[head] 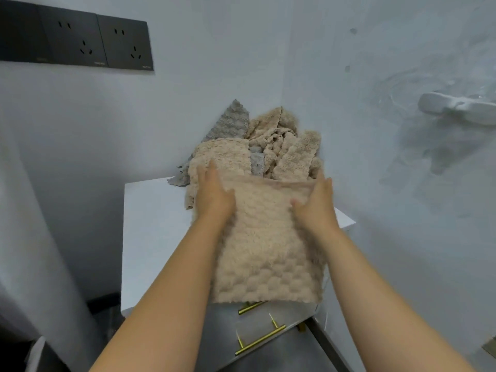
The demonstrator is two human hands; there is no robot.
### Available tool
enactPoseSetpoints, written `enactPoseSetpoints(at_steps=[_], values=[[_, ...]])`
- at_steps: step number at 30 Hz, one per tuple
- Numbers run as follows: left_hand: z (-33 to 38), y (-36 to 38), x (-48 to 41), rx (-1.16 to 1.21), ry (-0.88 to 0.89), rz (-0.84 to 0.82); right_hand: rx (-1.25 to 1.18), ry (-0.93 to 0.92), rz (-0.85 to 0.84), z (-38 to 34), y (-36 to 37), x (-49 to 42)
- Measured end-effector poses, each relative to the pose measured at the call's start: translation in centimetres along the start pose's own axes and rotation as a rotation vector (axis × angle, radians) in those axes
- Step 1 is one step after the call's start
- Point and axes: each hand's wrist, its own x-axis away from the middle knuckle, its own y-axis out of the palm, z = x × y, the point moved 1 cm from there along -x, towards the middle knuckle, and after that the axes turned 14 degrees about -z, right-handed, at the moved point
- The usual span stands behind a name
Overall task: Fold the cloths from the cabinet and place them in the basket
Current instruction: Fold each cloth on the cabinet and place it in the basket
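Now beige cloth [265,245] lies over white cabinet [150,224] top, near edge overhanging. Far corners pinched, one by left hand [214,196], other by right hand [316,204], thumbs on top. Soft, light, limp (fluffy, unlikely to slip): best taken by corners. Unfolded pile [268,140] behind.

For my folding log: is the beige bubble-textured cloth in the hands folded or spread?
Spread: the beige bubble-textured cloth lies open over the white cabinet top; left hand and right hand hold its far corners.
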Motion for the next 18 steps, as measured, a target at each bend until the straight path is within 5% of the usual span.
enactPoseSetpoints(at_steps=[2,6,10,13,18], values=[[-0.4,1.4,0.2,-0.226,0.002,-0.139,0.155,0.037,-0.048,1.3,1.2,-0.2],[-0.9,2.7,1.0,-0.5,0.216,-0.065,0.353,-0.157,0.04,2.0,1.3,-0.3],[-2.1,3.4,1.0,-0.687,0.206,-0.56,0.521,-0.096,-0.269,2.4,2.1,0.8],[-2.1,3.5,1.4,-0.67,0.224,-0.518,0.422,-0.051,-0.039,3.6,2.4,1.8],[-0.5,4.1,2.0,-0.63,0.381,-0.405,-0.251,0.218,0.436,4.1,0.1,4.1]])
